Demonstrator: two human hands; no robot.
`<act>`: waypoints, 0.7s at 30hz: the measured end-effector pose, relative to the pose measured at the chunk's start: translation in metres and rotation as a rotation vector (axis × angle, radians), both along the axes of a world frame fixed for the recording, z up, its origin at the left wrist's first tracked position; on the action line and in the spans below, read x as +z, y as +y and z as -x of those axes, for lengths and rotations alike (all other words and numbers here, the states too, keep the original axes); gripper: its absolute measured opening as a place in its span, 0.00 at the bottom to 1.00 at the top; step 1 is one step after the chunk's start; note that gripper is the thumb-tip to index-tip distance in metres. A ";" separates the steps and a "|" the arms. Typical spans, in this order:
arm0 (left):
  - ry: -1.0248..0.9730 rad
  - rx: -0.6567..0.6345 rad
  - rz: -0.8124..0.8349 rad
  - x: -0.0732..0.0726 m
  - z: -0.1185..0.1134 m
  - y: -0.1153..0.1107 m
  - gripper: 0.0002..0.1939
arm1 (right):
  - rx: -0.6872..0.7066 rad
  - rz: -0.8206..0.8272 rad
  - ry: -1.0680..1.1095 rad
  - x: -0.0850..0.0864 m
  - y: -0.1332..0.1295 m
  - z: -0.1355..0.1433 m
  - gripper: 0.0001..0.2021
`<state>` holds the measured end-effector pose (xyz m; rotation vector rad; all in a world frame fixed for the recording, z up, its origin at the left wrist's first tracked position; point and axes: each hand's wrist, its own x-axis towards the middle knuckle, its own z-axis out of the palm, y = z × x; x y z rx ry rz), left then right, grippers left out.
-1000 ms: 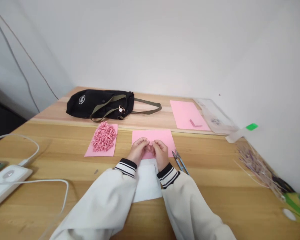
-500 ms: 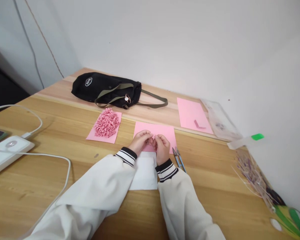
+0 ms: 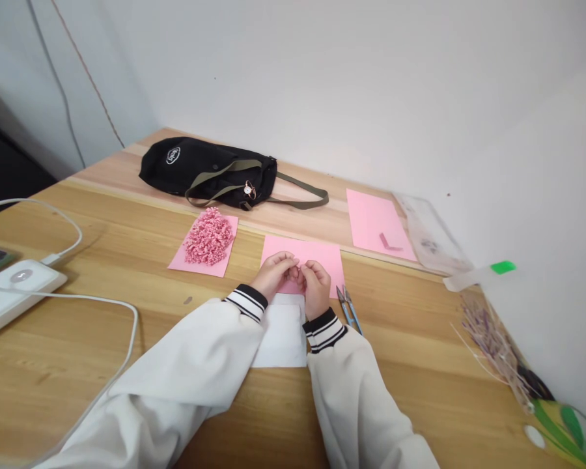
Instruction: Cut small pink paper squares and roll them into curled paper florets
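Observation:
My left hand [image 3: 276, 273] and my right hand [image 3: 315, 286] meet above a pink sheet of paper [image 3: 317, 250], fingertips pinched close together. Whatever lies between the fingers is too small to make out. Under my wrists is a folded white paper [image 3: 280, 339] that reaches toward me. Just right of my right hand lie thread snips [image 3: 350, 309] with blue handles, blades pointing away. To the left, a heap of tiny pink beaded flower stamens [image 3: 208, 238] rests on another pink paper [image 3: 227, 251].
A black bag [image 3: 209, 172] with olive straps lies at the back. Back right are a pink sheet [image 3: 374, 218] and a clear plastic sleeve [image 3: 432, 234]. Dried stems [image 3: 493, 345] lie along the right wall. A white power bank [image 3: 22, 293] and cable [image 3: 131, 326] occupy the left.
My hands stay pinched together in nearly the same place, with only slight finger movement. The view has shifted very slightly.

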<state>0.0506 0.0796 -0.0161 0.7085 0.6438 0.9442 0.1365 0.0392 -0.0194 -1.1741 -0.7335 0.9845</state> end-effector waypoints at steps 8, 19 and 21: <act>-0.013 0.013 0.017 -0.001 0.000 0.001 0.10 | 0.012 -0.002 -0.021 -0.001 0.000 0.000 0.06; 0.015 0.037 0.005 0.000 -0.001 0.001 0.13 | 0.013 0.016 -0.090 0.001 0.000 0.001 0.09; 0.010 0.037 0.002 0.000 -0.001 0.001 0.13 | 0.005 0.018 -0.092 0.001 0.000 0.001 0.09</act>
